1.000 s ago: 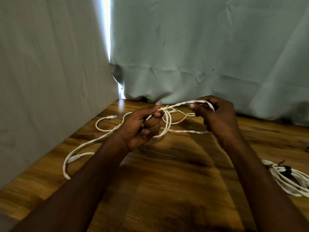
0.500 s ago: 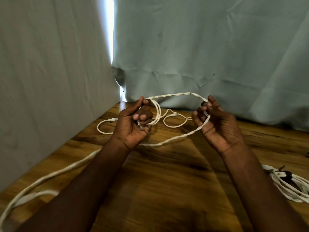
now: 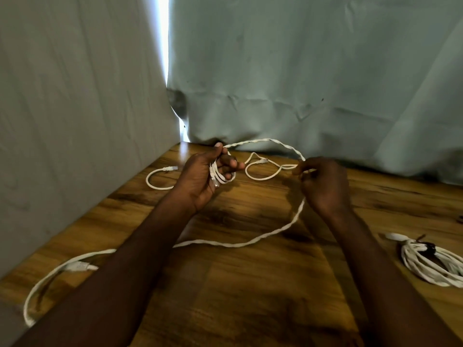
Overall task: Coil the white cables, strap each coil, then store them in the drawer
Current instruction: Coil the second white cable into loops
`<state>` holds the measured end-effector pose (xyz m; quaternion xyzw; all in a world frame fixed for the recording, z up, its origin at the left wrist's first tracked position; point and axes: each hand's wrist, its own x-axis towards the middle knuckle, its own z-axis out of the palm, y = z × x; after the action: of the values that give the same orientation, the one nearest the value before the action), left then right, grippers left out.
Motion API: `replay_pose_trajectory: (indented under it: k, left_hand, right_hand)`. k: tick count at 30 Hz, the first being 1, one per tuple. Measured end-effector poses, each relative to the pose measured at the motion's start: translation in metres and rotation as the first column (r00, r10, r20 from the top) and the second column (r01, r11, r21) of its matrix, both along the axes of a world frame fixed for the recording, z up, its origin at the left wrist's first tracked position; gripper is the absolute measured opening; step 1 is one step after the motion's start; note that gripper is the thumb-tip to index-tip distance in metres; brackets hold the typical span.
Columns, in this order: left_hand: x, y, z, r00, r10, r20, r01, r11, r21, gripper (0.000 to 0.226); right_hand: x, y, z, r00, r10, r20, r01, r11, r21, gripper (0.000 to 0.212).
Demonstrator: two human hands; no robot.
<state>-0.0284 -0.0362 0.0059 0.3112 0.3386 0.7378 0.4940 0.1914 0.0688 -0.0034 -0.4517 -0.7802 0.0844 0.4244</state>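
**Coiling the second cable, 1 loop at a time**

I have the left hand (image 3: 208, 175) gripping a small bundle of turns of the white cable (image 3: 240, 242), with a clear plug hanging below the fingers. The right hand (image 3: 323, 182) pinches the same cable just to the right, so a twisted arc stands up between the 2 hands at the far side of the table (image 3: 250, 296). From the right hand the cable drops to the wood, sweeps back toward the near left under my left forearm and curls round at the near-left edge, where a joint or connector (image 3: 79, 266) shows on it.

A thinner white lead (image 3: 160, 182) with a plug lies on the table at the far left, and another loop of it (image 3: 263, 171) sits between the hands; I cannot tell whether these belong to the cable I am holding.

At the right edge lies a finished coil (image 3: 433, 266), already bound with a dark strap (image 3: 426, 246). No drawer is in view.

I judge the step to be coiling, with much slack left. Next I should carry the right hand's pinch across to the left hand, lay the new loop onto the bundle, then slide the right hand down the slack without adding twist.
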Motion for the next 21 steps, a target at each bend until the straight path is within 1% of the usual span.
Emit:
replay_pose_trajectory:
  k: [1, 2, 3, 4, 5, 6, 7, 8, 9, 10, 11, 12, 13, 14, 15, 16, 19, 21]
  left_hand:
    - [-0.001, 0.001, -0.001, 1.000, 0.008, 0.003, -0.008, 1.000, -0.009, 0.027]
    - [-0.001, 0.002, -0.003, 1.000, 0.017, 0.001, -0.017, 1.000, -0.018, 0.027]
    - [-0.002, 0.003, -0.004, 1.000, 0.028, -0.003, -0.028, 0.999, -0.027, 0.027]
    - [-0.002, 0.003, -0.005, 0.999, 0.039, -0.006, -0.039, 0.999, -0.033, 0.027]
    - [-0.003, 0.002, -0.005, 0.999, 0.053, -0.011, -0.054, 0.998, -0.038, 0.027]
    - [-0.004, 0.002, -0.005, 0.998, 0.068, -0.015, -0.069, 0.997, -0.045, 0.028]
    - [-0.004, 0.003, -0.005, 0.996, 0.084, -0.018, -0.085, 0.995, -0.057, 0.029]
    - [-0.004, 0.003, -0.006, 0.995, 0.100, -0.020, -0.101, 0.992, -0.072, 0.029]
    - [-0.004, 0.004, -0.007, 0.993, 0.113, -0.022, -0.115, 0.989, -0.089, 0.030]
    - [-0.004, 0.005, -0.008, 0.992, 0.125, -0.024, -0.127, 0.986, -0.105, 0.030]
    - [-0.005, 0.006, -0.009, 0.990, 0.138, -0.025, -0.140, 0.983, -0.119, 0.031]
    - [-0.005, 0.006, -0.009, 0.988, 0.152, -0.028, -0.154, 0.979, -0.131, 0.031]
    - [-0.006, 0.006, -0.009, 0.986, 0.164, -0.036, -0.168, 0.975, -0.142, 0.031]
    - [-0.006, 0.005, -0.009, 0.984, 0.172, -0.050, -0.177, 0.973, -0.150, 0.032]
    - [-0.006, 0.004, -0.008, 0.983, 0.172, -0.063, -0.180, 0.971, -0.154, 0.033]
    - [-0.005, 0.004, -0.007, 0.983, 0.167, -0.070, -0.176, 0.972, -0.155, 0.033]
    - [-0.004, 0.003, -0.007, 0.988, 0.143, -0.062, -0.151, 0.977, -0.148, 0.031]
    - [-0.005, 0.005, -0.008, 0.988, 0.140, -0.072, -0.148, 0.981, -0.124, 0.030]
  right_hand:
    - [-0.005, -0.005, -0.002, 0.992, 0.002, 0.124, -0.001, 1.000, -0.011, 0.032]
    - [-0.010, -0.012, -0.001, 0.976, -0.011, 0.216, 0.005, 1.000, 0.030, 0.036]
    - [-0.015, -0.019, 0.002, 0.969, -0.011, 0.247, -0.019, 0.993, 0.119, 0.041]
    - [-0.019, -0.027, 0.008, 0.972, 0.033, 0.232, -0.087, 0.969, 0.229, 0.042]
    - [-0.025, -0.037, 0.014, 0.971, 0.130, 0.200, -0.191, 0.924, 0.331, 0.038]
    - [-0.030, -0.046, 0.019, 0.943, 0.275, 0.185, -0.327, 0.861, 0.388, 0.031]
    - [-0.035, -0.053, 0.021, 0.875, 0.438, 0.205, -0.483, 0.787, 0.382, 0.026]
    - [-0.041, -0.061, 0.021, 0.779, 0.581, 0.237, -0.627, 0.718, 0.302, 0.023]
    - [-0.047, -0.070, 0.019, 0.684, 0.677, 0.271, -0.725, 0.673, 0.150, 0.021]
    - [-0.052, -0.078, 0.014, 0.602, 0.739, 0.303, -0.769, 0.639, -0.029, 0.022]
    - [-0.058, -0.083, 0.008, 0.542, 0.776, 0.322, -0.763, 0.615, -0.198, 0.031]
    - [-0.063, -0.085, -0.002, 0.509, 0.793, 0.335, -0.729, 0.604, -0.321, 0.043]
    - [-0.066, -0.085, -0.010, 0.498, 0.796, 0.344, -0.707, 0.603, -0.371, 0.054]
    - [-0.070, -0.085, -0.018, 0.506, 0.788, 0.351, -0.697, 0.613, -0.371, 0.061]
    - [-0.072, -0.085, -0.022, 0.529, 0.777, 0.342, -0.698, 0.627, -0.345, 0.062]
    - [-0.075, -0.087, -0.024, 0.567, 0.756, 0.327, -0.697, 0.652, -0.299, 0.058]
    - [-0.078, -0.091, -0.029, 0.705, 0.650, 0.283, -0.639, 0.756, -0.143, 0.038]
    - [-0.078, -0.091, -0.033, 0.730, 0.593, 0.338, -0.604, 0.792, -0.084, 0.036]
